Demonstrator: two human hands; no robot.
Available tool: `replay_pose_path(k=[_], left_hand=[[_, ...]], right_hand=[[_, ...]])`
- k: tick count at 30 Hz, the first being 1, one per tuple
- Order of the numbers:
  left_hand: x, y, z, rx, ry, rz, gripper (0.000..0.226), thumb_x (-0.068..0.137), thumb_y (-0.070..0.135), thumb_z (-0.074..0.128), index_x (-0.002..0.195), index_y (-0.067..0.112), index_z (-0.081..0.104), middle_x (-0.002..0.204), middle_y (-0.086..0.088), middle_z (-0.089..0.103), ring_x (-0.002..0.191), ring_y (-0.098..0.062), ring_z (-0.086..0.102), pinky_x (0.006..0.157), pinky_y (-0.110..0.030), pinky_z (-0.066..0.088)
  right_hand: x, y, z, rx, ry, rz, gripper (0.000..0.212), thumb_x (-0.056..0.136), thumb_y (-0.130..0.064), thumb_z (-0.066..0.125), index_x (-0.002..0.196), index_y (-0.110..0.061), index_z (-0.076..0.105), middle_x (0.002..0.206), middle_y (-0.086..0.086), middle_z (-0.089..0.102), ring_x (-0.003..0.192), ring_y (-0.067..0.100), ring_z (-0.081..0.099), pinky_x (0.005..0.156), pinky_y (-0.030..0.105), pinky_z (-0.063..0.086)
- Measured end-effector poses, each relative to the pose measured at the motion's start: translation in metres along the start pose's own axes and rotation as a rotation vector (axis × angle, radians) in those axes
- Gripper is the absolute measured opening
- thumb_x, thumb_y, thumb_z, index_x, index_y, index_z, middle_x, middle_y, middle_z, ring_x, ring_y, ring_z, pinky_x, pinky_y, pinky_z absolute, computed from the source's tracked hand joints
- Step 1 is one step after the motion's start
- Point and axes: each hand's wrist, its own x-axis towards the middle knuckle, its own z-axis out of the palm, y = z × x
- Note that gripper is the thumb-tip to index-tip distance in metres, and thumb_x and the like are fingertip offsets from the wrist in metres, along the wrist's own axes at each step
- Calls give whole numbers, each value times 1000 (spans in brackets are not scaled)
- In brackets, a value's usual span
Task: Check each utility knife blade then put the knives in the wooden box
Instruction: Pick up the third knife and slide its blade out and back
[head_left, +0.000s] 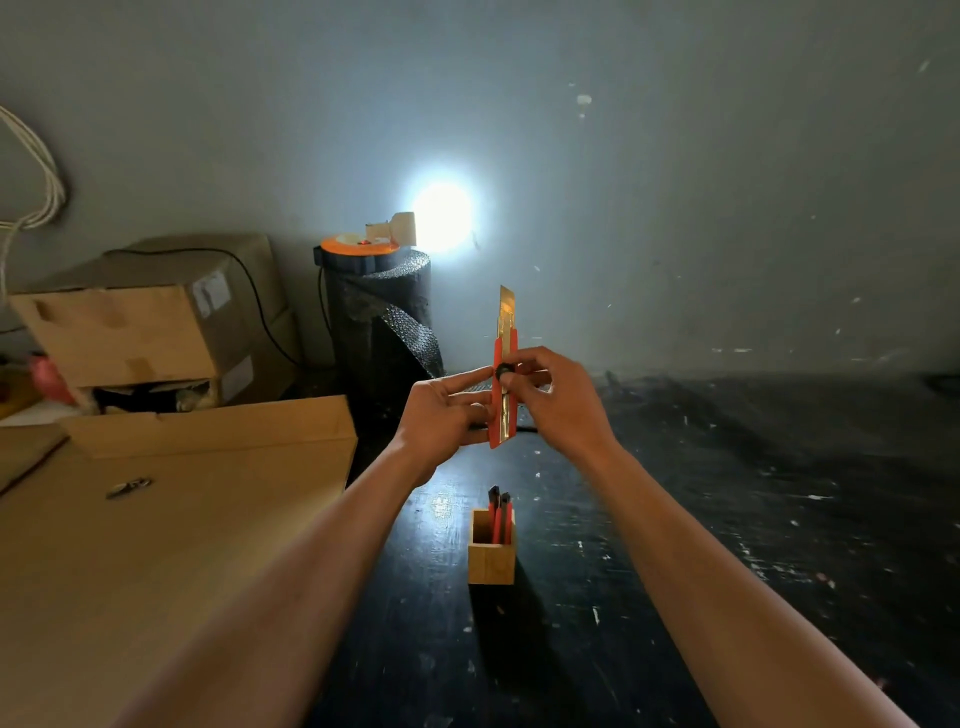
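Dark worktop, 2 knives upright in the wooden box.
Above the box, left hand and right hand grip an orange knife, blade extended.

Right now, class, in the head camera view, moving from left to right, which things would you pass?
White cables on the wall → stacked brown cardboard boxes → black bubble-wrap roll with orange tape on top → red utility knife with extended blade, held upright by both hands.
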Motion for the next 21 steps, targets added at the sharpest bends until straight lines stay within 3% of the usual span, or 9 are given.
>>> replay_pose_path(k=[5,11,14,18,21], left_hand=[[2,2,3,-12,25,4,48,89,-14,64,133,6,66,106,-20,78,93,-36,78,85,-54,62],[4,7,2,-79,28,-25,51,88,-18,61,133,6,66,106,-18,79,93,-35,78,77,-45,65],[3,6,1,-139,-2,-73,50,88,-20,58,130,7,66,108,-18,78,93,-36,78,72,-41,65],[3,-1,0,-153,7,-118,48,89,-17,60,130,7,67,108,-18,78,95,-36,78,75,-43,66],[1,-3,3,-89,-2,-79,51,87,-22,58,130,5,67,106,-19,79,93,-36,78,73,-43,66]], right_hand=[[4,1,-4,-31,-17,-18,19,95,-27,69,113,-23,73,115,0,73,97,10,67,75,9,43],[-5,3,-7,-45,-85,-17,22,94,-20,71,115,-15,73,114,-1,70,92,6,63,61,-1,46],[-12,6,-7,-7,-105,-1,18,92,-15,73,110,-13,74,107,-5,70,86,0,64,69,1,48],[-24,15,-2,-11,-165,16,16,89,-16,76,105,-19,75,107,-7,72,99,9,68,91,21,54],[-31,20,1,3,-177,52,18,90,-16,75,103,-26,70,103,-13,69,94,4,67,85,13,49]])
